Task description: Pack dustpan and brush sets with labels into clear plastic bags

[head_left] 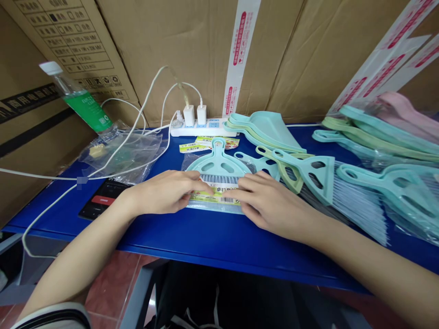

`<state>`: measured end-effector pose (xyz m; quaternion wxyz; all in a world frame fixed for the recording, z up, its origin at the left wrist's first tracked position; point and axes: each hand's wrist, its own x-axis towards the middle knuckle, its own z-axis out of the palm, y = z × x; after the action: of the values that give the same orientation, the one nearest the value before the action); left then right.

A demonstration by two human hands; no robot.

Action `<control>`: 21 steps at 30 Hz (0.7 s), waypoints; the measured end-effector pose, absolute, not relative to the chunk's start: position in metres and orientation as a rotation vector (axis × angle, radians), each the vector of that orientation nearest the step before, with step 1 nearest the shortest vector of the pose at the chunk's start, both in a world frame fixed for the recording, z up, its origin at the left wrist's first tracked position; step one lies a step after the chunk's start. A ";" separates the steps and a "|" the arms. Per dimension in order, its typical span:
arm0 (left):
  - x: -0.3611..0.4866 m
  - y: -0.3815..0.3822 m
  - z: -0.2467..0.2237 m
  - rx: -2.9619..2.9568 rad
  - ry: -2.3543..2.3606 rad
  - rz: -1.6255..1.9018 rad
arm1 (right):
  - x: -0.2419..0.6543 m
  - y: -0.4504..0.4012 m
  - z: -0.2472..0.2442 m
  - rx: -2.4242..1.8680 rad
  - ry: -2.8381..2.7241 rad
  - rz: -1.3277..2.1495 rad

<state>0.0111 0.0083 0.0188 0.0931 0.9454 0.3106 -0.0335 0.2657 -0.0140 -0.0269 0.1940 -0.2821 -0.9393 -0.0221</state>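
Note:
A light-blue dustpan and brush set [217, 160] lies in a clear bag on the blue table, handle pointing away. Across its bristles is a yellow-green and white label [206, 197]. My left hand [166, 192] rests palm down at the set's left side, its index fingertip on the label, thumb apart below. From the right, my right hand [270, 205] touches the label with an outstretched index finger, its thumb lower and apart. Neither hand is wrapped round the set. The two index fingertips almost meet; the hands cover both ends of the label.
Loose brushes [317, 176] and stacked dustpans [270, 130] lie to the right, with bagged sets [404, 187] farther out. More labels [195, 147] lie behind. A power strip [206, 128], white cables, a bottle [87, 109], plastic bags [126, 151] and a phone [103, 199] occupy the back and left.

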 end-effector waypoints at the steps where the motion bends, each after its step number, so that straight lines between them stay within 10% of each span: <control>1: 0.011 0.008 0.019 2.807 0.922 -0.099 | 0.266 -0.014 -0.027 -0.791 -2.630 -0.060; 21: 0.011 0.007 0.020 2.807 0.913 -0.091 | 0.271 -0.012 -0.021 -0.769 -2.626 -0.135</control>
<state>0.0106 0.0069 0.0198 0.0941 0.9463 0.3078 -0.0308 0.2708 -0.0121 -0.0206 0.1998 -0.2751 -0.9392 -0.0483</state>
